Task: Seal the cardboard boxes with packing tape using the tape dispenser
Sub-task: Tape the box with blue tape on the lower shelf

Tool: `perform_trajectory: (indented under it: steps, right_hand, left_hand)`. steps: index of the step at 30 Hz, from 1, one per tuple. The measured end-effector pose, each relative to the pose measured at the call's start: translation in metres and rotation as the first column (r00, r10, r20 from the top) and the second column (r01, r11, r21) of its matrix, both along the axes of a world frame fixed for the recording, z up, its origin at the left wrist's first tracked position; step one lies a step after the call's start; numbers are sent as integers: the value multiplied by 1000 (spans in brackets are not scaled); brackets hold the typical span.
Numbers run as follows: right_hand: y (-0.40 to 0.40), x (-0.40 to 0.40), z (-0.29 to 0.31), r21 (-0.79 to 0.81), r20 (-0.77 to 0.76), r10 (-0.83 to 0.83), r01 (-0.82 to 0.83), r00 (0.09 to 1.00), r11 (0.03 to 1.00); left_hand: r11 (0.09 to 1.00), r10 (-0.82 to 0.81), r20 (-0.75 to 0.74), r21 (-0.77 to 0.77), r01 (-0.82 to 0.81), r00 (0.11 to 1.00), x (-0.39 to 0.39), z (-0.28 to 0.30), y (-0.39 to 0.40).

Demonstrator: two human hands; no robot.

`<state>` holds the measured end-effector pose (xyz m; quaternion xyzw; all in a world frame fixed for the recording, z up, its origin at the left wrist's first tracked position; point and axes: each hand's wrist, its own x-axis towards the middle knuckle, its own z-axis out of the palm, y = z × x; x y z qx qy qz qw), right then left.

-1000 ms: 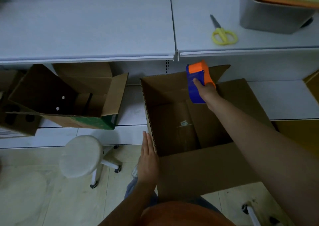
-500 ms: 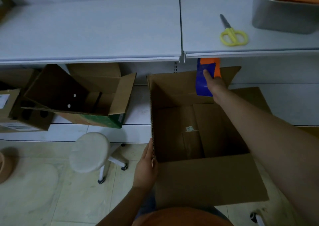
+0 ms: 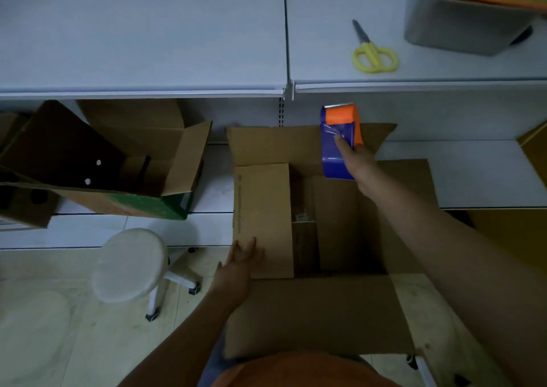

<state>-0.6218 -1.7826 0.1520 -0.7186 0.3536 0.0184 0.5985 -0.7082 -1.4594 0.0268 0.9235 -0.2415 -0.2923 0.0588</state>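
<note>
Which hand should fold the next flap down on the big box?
The left hand, probably. It lies flat on the folded left flap of the cardboard box, holding nothing. The right hand grips the tape dispenser.

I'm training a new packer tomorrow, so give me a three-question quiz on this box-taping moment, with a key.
1. True or false: the left flap of the cardboard box is folded in over the opening.
2. Which hand grips the tape dispenser? A) left hand B) right hand C) neither
3. Fill in: the yellow-handled scissors lie on the ____, beside the metal bin.

Key: 1 true; 2 B; 3 shelf.
</note>
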Motion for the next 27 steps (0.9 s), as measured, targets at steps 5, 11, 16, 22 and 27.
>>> perform_trajectory:
  steps: [5,11,16,22,27]
  right_hand:
    - [-22,-41,9,-17,33,-33,33,999,999]
    - [-26,-60,8,37,53,-60,58,997,998]
    - [-38,-80,9,-26,45,-71,72,996,997]
    - [-82,-162,-9,-88,-3,-283,281,959,956]
    - [-110,-237,-45,-153,-96,-544,528,833,835]
  left_hand:
    - [998,50,-85,-34,-53,995,31,5,-4]
    - [989,89,60,-127,-81,994,90,43,-64]
    - [994,99,50,-56,-97,994,124,75,-97]
    - [998,58,-35,-8,-58,998,136,61,-101]
    - [993,-41,-45,106,45,998,134,47,-110]
